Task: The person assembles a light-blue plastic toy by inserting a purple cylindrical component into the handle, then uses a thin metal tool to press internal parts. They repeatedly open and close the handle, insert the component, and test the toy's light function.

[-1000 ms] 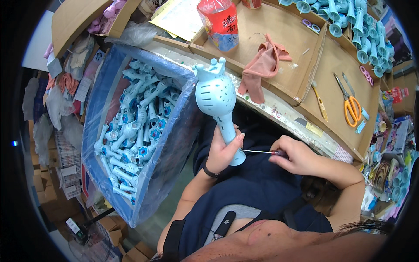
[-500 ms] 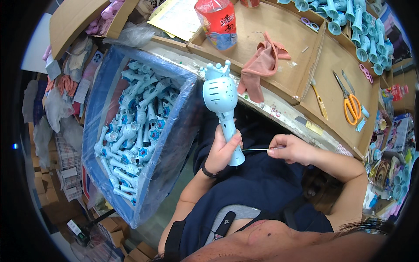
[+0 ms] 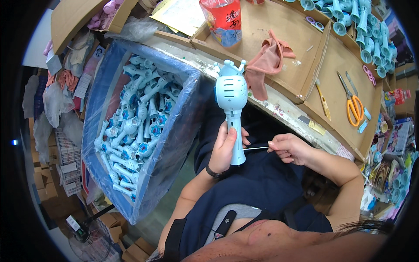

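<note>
My left hand [image 3: 223, 144] is wrapped round the handle of a light blue toy wand [image 3: 232, 94]. The wand stands nearly upright, its slotted round head and crown at the top. To its right, my right hand [image 3: 290, 148] pinches the end of a thin pale strand [image 3: 256, 148]. That strand runs straight and level to the lower end of the handle; whether it is a cord or a stiff rod I cannot tell. My fingers partly hide the handle.
A blue plastic-lined bin [image 3: 144, 209] full of similar wands stands at the left. On the cardboard-edged bench lie a pink cloth [image 3: 267, 65], a red-labelled bottle [image 3: 222, 24], orange-handled scissors [image 3: 354, 109] and a yellow-handled tool [image 3: 323, 100]. Several blue cone-shaped parts [image 3: 364, 26] are piled at the far right.
The wand has shifted slightly right and turned more upright in my left hand. My right hand stays near the same spot, its fingers a little more spread, still pinching the strand.
</note>
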The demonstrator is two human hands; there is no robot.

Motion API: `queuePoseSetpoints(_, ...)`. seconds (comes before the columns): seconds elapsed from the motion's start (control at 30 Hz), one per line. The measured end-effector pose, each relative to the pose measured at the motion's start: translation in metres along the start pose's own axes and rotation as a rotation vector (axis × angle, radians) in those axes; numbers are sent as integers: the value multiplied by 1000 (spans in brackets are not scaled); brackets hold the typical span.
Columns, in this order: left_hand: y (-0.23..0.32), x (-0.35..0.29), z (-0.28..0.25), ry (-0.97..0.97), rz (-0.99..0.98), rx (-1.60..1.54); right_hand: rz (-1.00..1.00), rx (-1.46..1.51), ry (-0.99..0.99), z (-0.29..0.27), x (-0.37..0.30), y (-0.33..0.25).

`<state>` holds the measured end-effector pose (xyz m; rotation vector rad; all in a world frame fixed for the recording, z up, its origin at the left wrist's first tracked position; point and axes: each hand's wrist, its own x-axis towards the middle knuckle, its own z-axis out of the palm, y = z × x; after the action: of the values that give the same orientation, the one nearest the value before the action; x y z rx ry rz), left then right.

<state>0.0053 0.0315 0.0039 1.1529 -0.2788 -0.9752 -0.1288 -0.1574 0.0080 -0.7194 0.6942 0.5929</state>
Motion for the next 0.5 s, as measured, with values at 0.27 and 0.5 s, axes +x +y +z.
queuePoseSetpoints(0.27,10,2,-4,25,-20,-157,-1001,-1130,247,11,-12,-3)
queuePoseSetpoints(0.5,5,0,-1,17,4,-161,-1266,-1282,225,10,-7,-4)
